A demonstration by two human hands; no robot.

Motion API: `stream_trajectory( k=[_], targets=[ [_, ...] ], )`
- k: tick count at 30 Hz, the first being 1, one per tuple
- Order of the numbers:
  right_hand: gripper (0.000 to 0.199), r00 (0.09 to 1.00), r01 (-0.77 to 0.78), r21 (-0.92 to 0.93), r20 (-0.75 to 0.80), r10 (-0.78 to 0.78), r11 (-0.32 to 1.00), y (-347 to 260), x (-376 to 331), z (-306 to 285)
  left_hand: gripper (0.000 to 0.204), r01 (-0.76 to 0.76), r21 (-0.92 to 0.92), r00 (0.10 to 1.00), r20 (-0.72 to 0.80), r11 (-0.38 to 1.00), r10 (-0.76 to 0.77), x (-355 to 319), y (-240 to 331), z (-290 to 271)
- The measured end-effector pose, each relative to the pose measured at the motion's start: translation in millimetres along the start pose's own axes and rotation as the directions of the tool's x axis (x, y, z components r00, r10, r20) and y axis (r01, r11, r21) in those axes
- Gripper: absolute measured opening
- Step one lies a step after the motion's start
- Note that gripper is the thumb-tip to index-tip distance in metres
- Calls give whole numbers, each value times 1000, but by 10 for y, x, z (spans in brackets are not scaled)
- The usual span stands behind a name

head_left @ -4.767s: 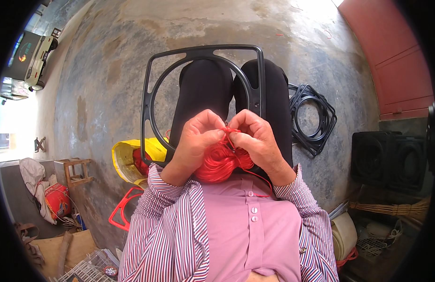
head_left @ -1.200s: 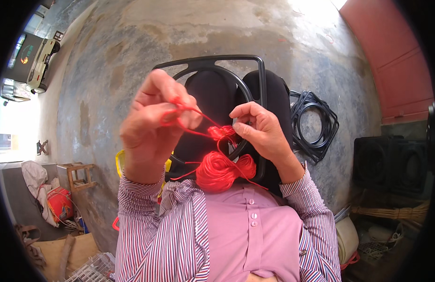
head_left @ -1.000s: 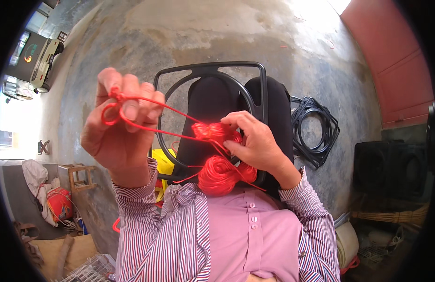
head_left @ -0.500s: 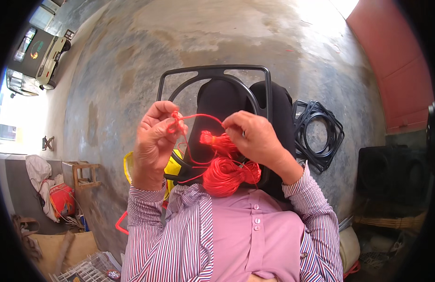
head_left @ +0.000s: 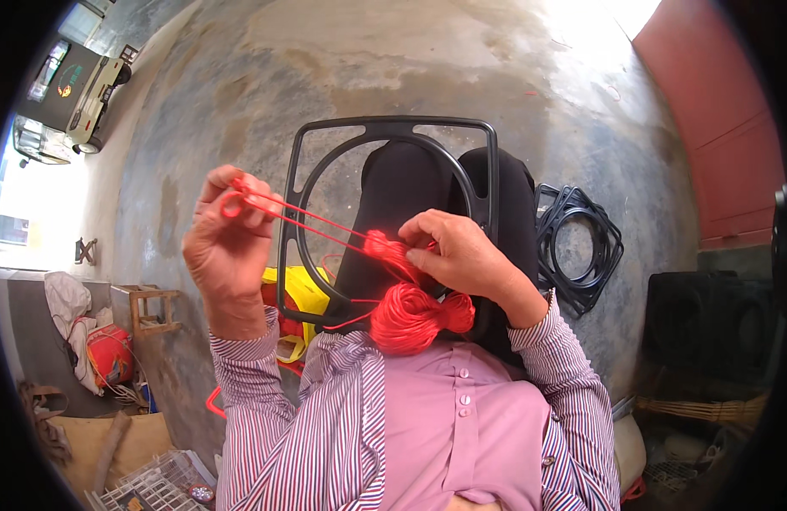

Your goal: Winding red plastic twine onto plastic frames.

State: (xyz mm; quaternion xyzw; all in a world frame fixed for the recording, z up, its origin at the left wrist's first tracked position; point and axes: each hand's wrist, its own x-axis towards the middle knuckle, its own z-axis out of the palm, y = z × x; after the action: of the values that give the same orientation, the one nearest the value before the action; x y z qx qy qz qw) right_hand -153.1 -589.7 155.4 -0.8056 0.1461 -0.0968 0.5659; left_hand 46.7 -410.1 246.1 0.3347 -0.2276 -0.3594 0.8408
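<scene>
A thin red string (head_left: 312,223) is being pinched by the fingers (head_left: 240,192) of the left hand (head_left: 227,251), which is being held up. The string's other end is being gripped by the closed fingers (head_left: 419,234) of the right hand (head_left: 466,260). The string is being pulled tight between both hands. A round bundle of red string (head_left: 414,317) is being kept on the lap. A black plastic frame with a round hole (head_left: 389,132) is being leaned on the dark legs. More black frames (head_left: 580,247) are lying on the grey concrete floor (head_left: 410,60).
</scene>
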Motion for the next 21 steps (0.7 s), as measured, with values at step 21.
stream_trajectory(
  k=[21],
  targets=[
    [26, 964, 187, 946, -229, 137, 263, 16, -11, -265, 13, 40, 410, 993, 86, 911, -82, -230, -318, -172]
  ],
)
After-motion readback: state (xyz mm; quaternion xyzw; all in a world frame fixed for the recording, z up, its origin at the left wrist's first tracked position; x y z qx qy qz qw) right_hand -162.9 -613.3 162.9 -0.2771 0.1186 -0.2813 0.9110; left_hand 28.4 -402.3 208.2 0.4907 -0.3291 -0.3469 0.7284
